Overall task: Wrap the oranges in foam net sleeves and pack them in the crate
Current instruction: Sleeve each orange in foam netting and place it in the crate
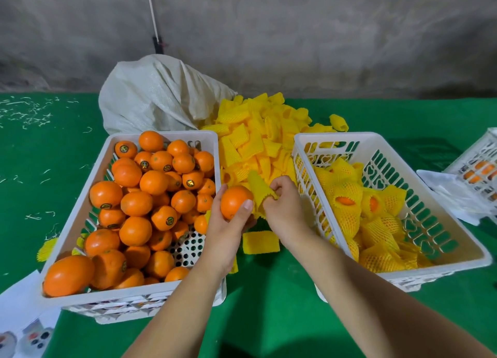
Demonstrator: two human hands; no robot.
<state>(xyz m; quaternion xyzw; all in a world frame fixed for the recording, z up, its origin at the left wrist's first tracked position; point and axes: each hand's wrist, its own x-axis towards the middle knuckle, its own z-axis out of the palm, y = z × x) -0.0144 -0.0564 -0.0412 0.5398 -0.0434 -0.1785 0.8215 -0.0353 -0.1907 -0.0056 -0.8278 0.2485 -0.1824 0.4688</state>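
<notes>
Left hand (228, 231) is cupped around one bare orange (234, 201), thumb across its front, held up between the two crates over the green bench (269, 304). Right hand (285, 209) is pinched closed on a yellow foam net sleeve (259, 189), fingers curled into its lower edge; sleeve sits right against the orange's right side, not over it yet as far as I can see.

Left crate (80, 215) is white, heaped with unwrapped oranges (134, 204), several with dark round stickers. Right crate (443, 239) is white too, roughly half filled with wrapped oranges (347, 204), orange skin showing through sleeve ends on a couple.

Loose sleeve pile (258, 139) lies on the bench between and behind the crates, spilling from a pale woven sack (158, 99). One flat sleeve (261, 242) lies on the bench just under my hands. Another white crate (481, 166) is partly visible at far right; contents too cropped to call.
</notes>
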